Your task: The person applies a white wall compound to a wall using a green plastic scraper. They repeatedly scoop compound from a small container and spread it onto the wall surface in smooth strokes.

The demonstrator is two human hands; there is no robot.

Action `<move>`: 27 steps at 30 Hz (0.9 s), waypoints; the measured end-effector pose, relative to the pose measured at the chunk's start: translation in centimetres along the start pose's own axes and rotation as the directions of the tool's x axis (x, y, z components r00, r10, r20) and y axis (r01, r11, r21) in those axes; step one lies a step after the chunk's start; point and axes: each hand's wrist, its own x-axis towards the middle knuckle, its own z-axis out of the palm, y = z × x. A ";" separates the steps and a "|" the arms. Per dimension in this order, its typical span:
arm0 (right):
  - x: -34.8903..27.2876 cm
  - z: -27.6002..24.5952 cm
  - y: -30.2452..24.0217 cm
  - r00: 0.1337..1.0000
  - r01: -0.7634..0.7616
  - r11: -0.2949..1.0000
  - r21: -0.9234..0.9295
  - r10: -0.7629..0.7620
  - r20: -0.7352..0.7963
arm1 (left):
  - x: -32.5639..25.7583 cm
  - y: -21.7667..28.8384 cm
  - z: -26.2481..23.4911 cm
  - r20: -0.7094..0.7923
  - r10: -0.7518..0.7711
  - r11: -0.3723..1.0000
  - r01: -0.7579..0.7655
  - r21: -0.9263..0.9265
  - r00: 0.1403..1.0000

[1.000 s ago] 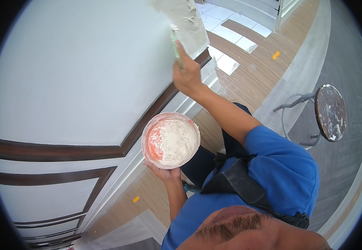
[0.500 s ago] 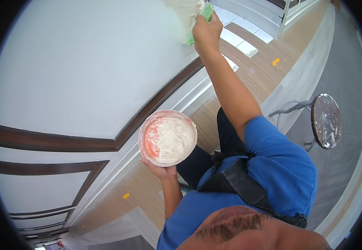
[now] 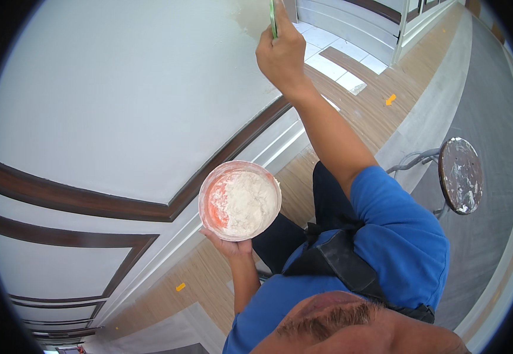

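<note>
My left hand (image 3: 228,245) supports a round bowl (image 3: 213,207) from its near side, fingers mostly hidden beneath it. Lumpy off-white putty (image 3: 249,200) fills much of the bowl, and the orange inside shows along the left. With my right arm stretched far forward, my right hand (image 3: 282,56) grips a green scraper (image 3: 273,21), seen nearly edge-on close to the white wall (image 3: 121,100). I cannot tell whether its blade touches the wall. A beige putty smear (image 3: 246,19) lies on the wall left of the scraper.
Dark brown moulding (image 3: 144,207) frames the wall panels. A paint-spotted round stool (image 3: 461,176) stands to the right on grey floor covering (image 3: 495,118). Wood-look flooring (image 3: 354,112) with orange arrow stickers (image 3: 390,100) runs alongside the wall, with white tiles (image 3: 320,37) by the far doorway.
My right hand has turned, and the scraper has gone from showing its broad green face to edge-on. More of the beige smear's area is uncovered. The bowl stays in my left hand, slightly lower in view.
</note>
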 end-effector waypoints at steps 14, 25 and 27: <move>-9.0 -1.7 1.4 0.955 -0.258 0.964 0.063 0.245 0.166 | -0.7 0.4 0.1 0.010 0.036 0.999 -0.036 -0.015 0.999; 5.0 -0.3 3.2 0.682 -0.591 0.530 0.608 0.731 0.025 | -0.9 0.2 0.1 -0.039 0.037 0.999 -0.037 -0.011 0.999; 10.1 0.7 2.0 0.782 -0.540 0.668 0.512 0.623 0.011 | -1.1 0.4 0.1 -0.020 0.053 0.999 -0.053 -0.003 0.998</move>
